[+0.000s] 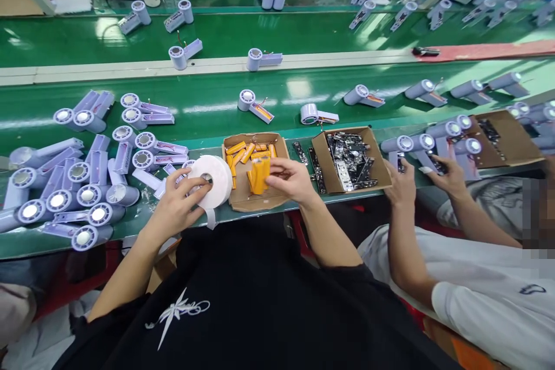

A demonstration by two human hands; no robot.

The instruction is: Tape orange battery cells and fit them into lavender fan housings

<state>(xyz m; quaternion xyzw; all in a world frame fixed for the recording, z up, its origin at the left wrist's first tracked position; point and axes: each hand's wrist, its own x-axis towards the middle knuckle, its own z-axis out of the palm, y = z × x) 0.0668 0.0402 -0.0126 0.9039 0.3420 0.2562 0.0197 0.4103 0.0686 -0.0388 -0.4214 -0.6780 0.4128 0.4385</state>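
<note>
My left hand (177, 199) grips a roll of white tape (222, 182) by its side, fingers at the core, and a short loose tail hangs from the bottom. In my right hand (295, 179), orange battery cells (260, 175) are pinched between thumb and fingers; their exact number is unclear. They are held above a shallow cardboard box (258, 203), where several more orange batteries (248, 153) lie. The roll overlaps the box's left edge.
Lavender handheld fan bodies (89, 195) are heaped on the left, with others spread along the green conveyor (208, 92). A box of small circuit boards (351, 162) stands right of the batteries. A co-worker's hands (403, 185) hold fan parts farther right. More people sit opposite.
</note>
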